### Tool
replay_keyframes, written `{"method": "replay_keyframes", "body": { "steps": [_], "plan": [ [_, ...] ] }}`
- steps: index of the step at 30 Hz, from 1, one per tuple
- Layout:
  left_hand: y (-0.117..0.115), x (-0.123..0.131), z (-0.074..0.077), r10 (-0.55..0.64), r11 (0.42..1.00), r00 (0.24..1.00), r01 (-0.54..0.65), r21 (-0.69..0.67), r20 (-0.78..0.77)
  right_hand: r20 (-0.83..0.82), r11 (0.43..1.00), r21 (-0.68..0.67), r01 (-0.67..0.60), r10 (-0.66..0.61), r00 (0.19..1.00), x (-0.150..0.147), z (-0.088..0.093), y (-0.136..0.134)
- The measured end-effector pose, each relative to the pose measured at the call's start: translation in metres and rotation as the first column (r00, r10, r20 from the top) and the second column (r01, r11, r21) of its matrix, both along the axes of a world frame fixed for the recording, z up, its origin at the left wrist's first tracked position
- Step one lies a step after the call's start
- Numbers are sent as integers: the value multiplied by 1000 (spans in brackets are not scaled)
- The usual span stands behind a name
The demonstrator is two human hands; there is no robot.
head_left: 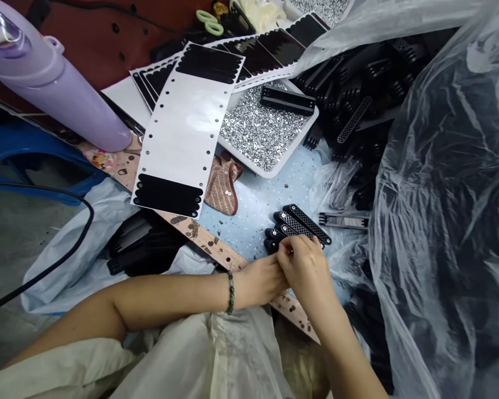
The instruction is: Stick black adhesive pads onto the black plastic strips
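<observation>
Black strips (303,224), four; left hand (263,281), right hand (303,266)

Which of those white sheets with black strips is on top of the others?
The white sheet, black strips at both ends, lying slantwise beside the tray of silver studs; the others lie beneath it.

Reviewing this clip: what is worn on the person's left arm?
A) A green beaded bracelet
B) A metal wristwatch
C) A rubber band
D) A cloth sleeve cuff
A: a green beaded bracelet sits just behind the left hand.
</observation>
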State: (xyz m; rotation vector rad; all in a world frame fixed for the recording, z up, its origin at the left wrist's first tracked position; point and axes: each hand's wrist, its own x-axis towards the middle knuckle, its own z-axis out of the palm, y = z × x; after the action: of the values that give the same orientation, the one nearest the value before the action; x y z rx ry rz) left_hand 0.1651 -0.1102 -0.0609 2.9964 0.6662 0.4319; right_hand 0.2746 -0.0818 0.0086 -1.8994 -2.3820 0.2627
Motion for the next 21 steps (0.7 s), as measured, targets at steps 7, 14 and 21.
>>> {"method": "replay_keyframes", "body": {
  "steps": [7, 14, 21],
  "plan": [
    [-3, 1, -5, -41, 999, 998, 39, -26, -52, 66, 997, -71, 7, -2, 998, -6, -1, -2],
    [-4, 1, -2, 1, 1000, 997, -2, -12, -73, 104, 986, -163, 15, 2, 995, -9, 2, 6],
    [-16, 11, -8, 177, 983, 971, -181, -9, -161, 188, 985, -170, 17, 16, 982, -18, 3, 10]
  ]
}}
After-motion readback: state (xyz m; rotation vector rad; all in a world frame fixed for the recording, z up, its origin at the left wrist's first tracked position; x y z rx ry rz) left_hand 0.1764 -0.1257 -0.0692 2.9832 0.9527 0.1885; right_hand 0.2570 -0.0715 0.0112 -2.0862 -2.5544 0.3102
